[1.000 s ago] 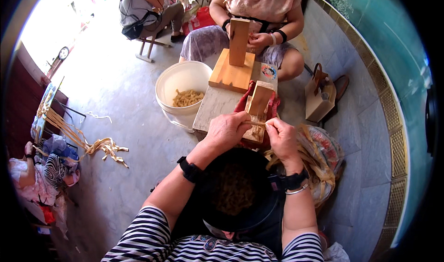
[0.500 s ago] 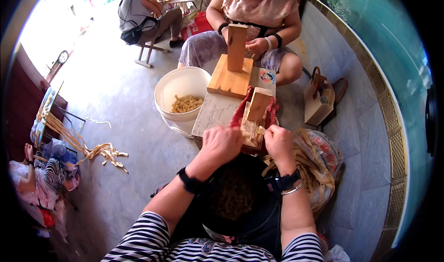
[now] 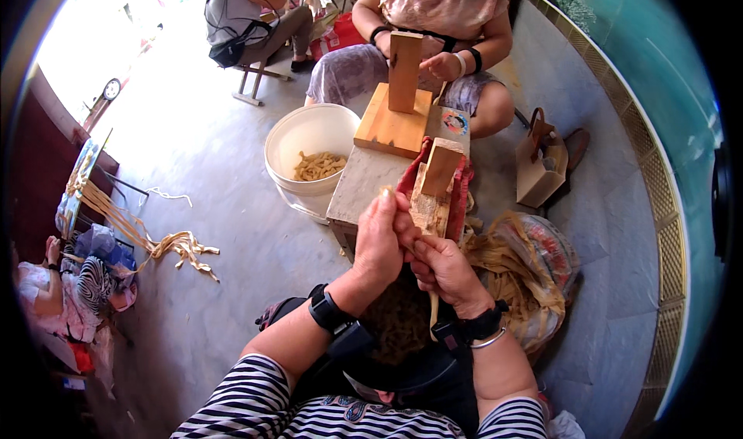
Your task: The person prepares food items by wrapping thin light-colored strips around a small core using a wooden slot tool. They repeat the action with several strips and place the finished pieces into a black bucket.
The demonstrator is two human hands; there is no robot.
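1. The right hand (image 3: 449, 272) is closed, thumb and fingers pinched together on a tan strip (image 3: 434, 315), whose loose end hangs below the palm.
2. The left hand (image 3: 378, 241) meets it, its fingers curled toward the right fingertips; a small pale bit shows at the thumb tip, but I cannot tell whether this hand grips the strip.
3. Under the wrists sits a dark tub (image 3: 418, 371) with short tan pieces (image 3: 389, 323) inside.
4. Just beyond the hands, a worn board (image 3: 428, 210) carries a small wooden block (image 3: 441, 169), with red cloth (image 3: 458, 210) beside them.
5. These rest on a grey bench (image 3: 357, 185), which also bears a wooden base with an upright post (image 3: 405, 75).
6. Left of the bench stands a white bucket (image 3: 300, 197) of tan pieces; to the right, a bag (image 3: 559, 257) holds long strips.
7. Across the bench sits a co-worker (image 3: 437, 9), hands near the lap.
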